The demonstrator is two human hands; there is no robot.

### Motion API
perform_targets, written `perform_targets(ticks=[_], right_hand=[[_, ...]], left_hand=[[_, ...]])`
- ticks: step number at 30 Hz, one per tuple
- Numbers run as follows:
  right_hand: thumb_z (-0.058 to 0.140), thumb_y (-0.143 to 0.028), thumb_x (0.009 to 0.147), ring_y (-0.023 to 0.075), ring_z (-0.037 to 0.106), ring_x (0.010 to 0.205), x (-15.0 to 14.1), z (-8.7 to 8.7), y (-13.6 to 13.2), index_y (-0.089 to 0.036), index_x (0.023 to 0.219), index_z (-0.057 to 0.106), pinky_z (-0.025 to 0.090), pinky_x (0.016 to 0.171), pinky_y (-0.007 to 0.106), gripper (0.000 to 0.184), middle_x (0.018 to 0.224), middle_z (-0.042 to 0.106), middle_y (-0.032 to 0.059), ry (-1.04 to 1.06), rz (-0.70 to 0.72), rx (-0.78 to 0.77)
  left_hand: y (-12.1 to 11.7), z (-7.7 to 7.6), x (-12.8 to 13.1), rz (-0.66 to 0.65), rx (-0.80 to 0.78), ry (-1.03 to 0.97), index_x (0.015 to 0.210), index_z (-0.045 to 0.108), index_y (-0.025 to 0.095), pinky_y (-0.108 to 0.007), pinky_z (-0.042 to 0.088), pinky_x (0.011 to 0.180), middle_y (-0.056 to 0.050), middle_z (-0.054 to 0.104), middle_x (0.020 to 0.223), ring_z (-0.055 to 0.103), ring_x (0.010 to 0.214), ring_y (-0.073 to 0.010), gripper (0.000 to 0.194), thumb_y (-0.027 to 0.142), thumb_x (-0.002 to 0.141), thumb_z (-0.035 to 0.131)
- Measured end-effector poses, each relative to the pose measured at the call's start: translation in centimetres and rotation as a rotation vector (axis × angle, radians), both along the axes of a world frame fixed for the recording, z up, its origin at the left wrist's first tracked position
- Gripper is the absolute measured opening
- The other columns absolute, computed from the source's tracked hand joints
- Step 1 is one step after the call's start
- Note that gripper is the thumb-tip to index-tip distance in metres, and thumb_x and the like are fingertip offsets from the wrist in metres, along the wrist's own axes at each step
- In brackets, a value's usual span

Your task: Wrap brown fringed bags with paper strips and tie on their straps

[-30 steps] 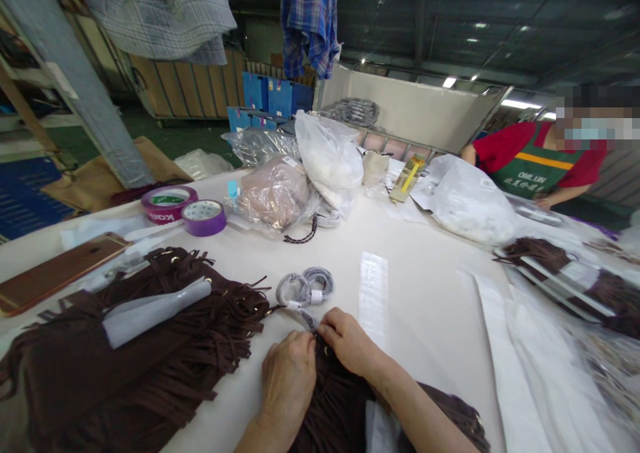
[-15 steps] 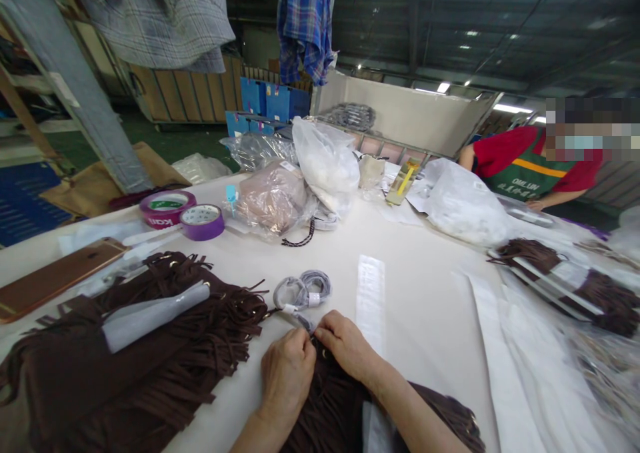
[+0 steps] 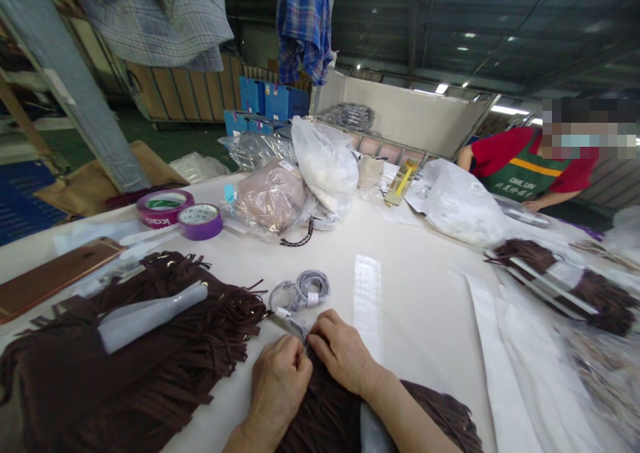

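My left hand [image 3: 278, 383] and my right hand [image 3: 343, 350] lie side by side at the near edge of the white table [image 3: 425, 306]. Both rest on a dark brown fringed bag [image 3: 330, 416], fingers curled and pinched together at its top edge. Just beyond the fingertips lies a coiled grey strap wrapped in plastic [image 3: 300, 291]; its end runs to where my fingers meet. A second brown fringed bag [image 3: 125, 346] with a grey paper-wrapped piece [image 3: 150, 315] on top lies to the left.
Two purple tape rolls [image 3: 185, 213], a phone [image 3: 50, 276], and several plastic bags [image 3: 300, 179] sit farther back. A strip of clear labels [image 3: 367, 293] lies mid-table. More fringed bags [image 3: 565, 273] lie right. A person in a red shirt and green apron [image 3: 530, 166] works at the far right.
Both hands have slid a little toward me and left along the bag's top edge, staying pinched together. The strap's end follows them.
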State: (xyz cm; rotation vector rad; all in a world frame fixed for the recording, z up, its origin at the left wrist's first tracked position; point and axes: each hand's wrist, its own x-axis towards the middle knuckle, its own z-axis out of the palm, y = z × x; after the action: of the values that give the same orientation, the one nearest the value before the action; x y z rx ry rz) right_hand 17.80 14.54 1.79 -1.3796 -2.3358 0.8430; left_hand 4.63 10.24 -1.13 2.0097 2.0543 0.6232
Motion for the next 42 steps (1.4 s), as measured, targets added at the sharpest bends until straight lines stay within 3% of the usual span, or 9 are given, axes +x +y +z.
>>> perform_targets(ticks=[4, 8, 12, 15, 18, 22, 27, 34, 42], right_hand=[[0.038, -0.019, 0.090, 0.0167, 0.055, 0.081, -0.4, -0.2, -0.2, -0.016, 0.090, 0.055, 0.041, 0.074, 0.028, 0.017, 0.095, 0.054, 0.0069, -0.145, 0.054, 0.091], [0.038, -0.018, 0.090, 0.0173, 0.055, 0.081, -0.3, -0.3, -0.3, -0.016, 0.091, 0.052, 0.042, 0.074, 0.028, 0.015, 0.094, 0.054, 0.0071, -0.114, 0.015, 0.074], [0.047, -0.016, 0.085, 0.0191, 0.052, 0.089, 0.3, 0.3, -0.8, -0.017, 0.099, 0.052, 0.041, 0.079, 0.030, 0.014, 0.100, 0.054, 0.0083, 0.067, -0.046, 0.188], [0.049, -0.015, 0.083, 0.0201, 0.049, 0.092, 0.2, 1.1, -1.3, -0.019, 0.098, 0.056, 0.038, 0.081, 0.033, 0.017, 0.099, 0.056, 0.0070, 0.077, 0.039, 0.280], [0.052, -0.013, 0.082, 0.0197, 0.049, 0.089, -0.3, 1.7, -1.5, -0.019, 0.093, 0.060, 0.038, 0.079, 0.033, 0.015, 0.093, 0.057, 0.0060, 0.000, 0.118, 0.254], [0.051, -0.012, 0.084, 0.0176, 0.051, 0.084, -1.0, 1.7, -1.3, -0.018, 0.082, 0.063, 0.040, 0.077, 0.030, 0.013, 0.087, 0.058, 0.0055, -0.038, 0.101, 0.174], [0.049, -0.008, 0.084, 0.0149, 0.052, 0.079, -1.2, 2.0, -1.1, -0.017, 0.078, 0.060, 0.043, 0.072, 0.025, 0.016, 0.083, 0.056, 0.0039, 0.093, 0.040, 0.046], [0.052, -0.006, 0.081, 0.0183, 0.052, 0.086, -1.1, 2.2, -1.6, -0.015, 0.092, 0.058, 0.042, 0.077, 0.030, 0.016, 0.093, 0.058, 0.0067, -0.036, 0.091, 0.114], [0.051, -0.009, 0.082, 0.0173, 0.052, 0.079, -1.5, 1.5, -1.4, -0.017, 0.084, 0.059, 0.039, 0.072, 0.028, 0.011, 0.087, 0.059, 0.0046, -0.140, 0.089, 0.177]], left_hand=[[-0.6, -0.3, -0.7, -0.011, 0.081, 0.016, 0.055, 0.047, 0.020, -0.027, 0.033, 0.057, 0.000, 0.052, 0.054, 0.051, 0.056, -0.0159, 0.019, 0.008, 0.068, 0.042], [-1.5, -0.7, -1.7, -0.003, 0.187, -0.061, 0.053, 0.043, 0.021, -0.025, 0.032, 0.054, 0.002, 0.048, 0.050, 0.048, 0.051, -0.0138, 0.019, 0.012, 0.069, 0.038], [-1.8, -0.8, -2.8, 0.098, 0.079, -0.346, 0.054, 0.046, 0.021, -0.021, 0.032, 0.050, 0.004, 0.046, 0.048, 0.045, 0.047, -0.0111, 0.017, 0.022, 0.069, 0.038], [-1.6, -0.1, -3.5, 0.095, -0.062, -0.585, 0.058, 0.052, 0.020, -0.019, 0.035, 0.049, 0.005, 0.048, 0.050, 0.046, 0.048, -0.0108, 0.018, 0.029, 0.069, 0.042], [-1.4, 0.9, -3.8, 0.116, -0.119, -0.727, 0.058, 0.055, 0.019, -0.020, 0.035, 0.049, 0.004, 0.048, 0.051, 0.046, 0.049, -0.0114, 0.021, 0.034, 0.068, 0.045], [-1.3, 1.8, -3.8, 0.152, -0.134, -0.824, 0.057, 0.055, 0.018, -0.020, 0.033, 0.048, 0.004, 0.045, 0.050, 0.042, 0.049, -0.0109, 0.022, 0.036, 0.067, 0.048], [-1.1, 2.0, -3.5, 0.134, -0.176, -0.962, 0.058, 0.054, 0.017, -0.020, 0.030, 0.047, 0.004, 0.043, 0.051, 0.039, 0.049, -0.0105, 0.022, 0.037, 0.065, 0.051], [-1.1, 2.1, -3.3, 0.203, -0.179, -1.120, 0.057, 0.055, 0.016, -0.020, 0.025, 0.046, 0.006, 0.039, 0.049, 0.032, 0.047, -0.0088, 0.018, 0.034, 0.061, 0.055], [-1.2, 2.0, -3.6, 0.232, -0.205, -1.221, 0.056, 0.054, 0.016, -0.019, 0.024, 0.045, 0.005, 0.042, 0.048, 0.032, 0.046, -0.0079, 0.018, 0.033, 0.060, 0.056]])
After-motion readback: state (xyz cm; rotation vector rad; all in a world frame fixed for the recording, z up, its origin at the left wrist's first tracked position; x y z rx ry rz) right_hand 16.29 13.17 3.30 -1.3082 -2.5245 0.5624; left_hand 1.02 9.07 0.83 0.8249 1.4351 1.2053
